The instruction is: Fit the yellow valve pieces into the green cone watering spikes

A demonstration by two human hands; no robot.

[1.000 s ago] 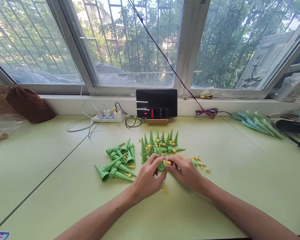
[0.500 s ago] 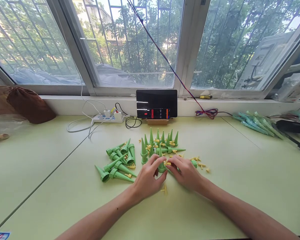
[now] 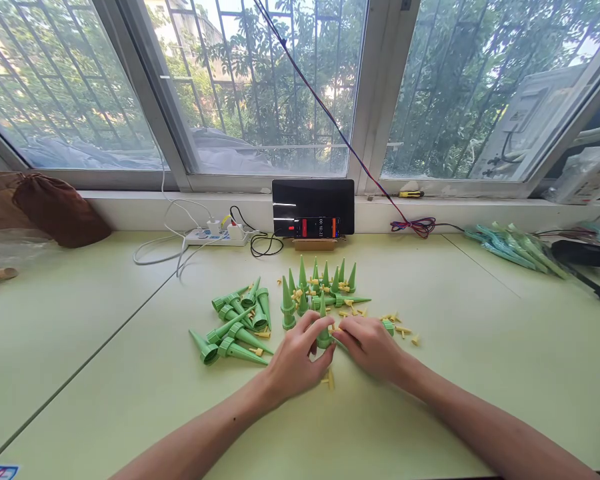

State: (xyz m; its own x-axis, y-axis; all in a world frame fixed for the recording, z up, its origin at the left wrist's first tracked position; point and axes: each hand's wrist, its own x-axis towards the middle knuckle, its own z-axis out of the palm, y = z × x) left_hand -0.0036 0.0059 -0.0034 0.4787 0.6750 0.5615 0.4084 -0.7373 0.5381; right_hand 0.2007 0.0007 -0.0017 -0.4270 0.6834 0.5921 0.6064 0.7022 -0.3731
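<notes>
Approx. 10 lying green cones point(image 3: 240, 350) are counted at 9 o'clock, approx. 10 upright cones point(image 3: 286, 300) at 12; 1 tablet point(image 3: 313, 203).

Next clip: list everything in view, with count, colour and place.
table: one, pale green, under everything
lying spikes: about ten, green, left of hands
upright spikes: about ten, green, behind hands
small pieces: many, yellow, among spikes
screen: one, black, against sill
power strip: one, white, left of screen
bag: one, brown, far left
left hand: one, grips held spike
right hand: one, fingertips at that spike's base
</notes>
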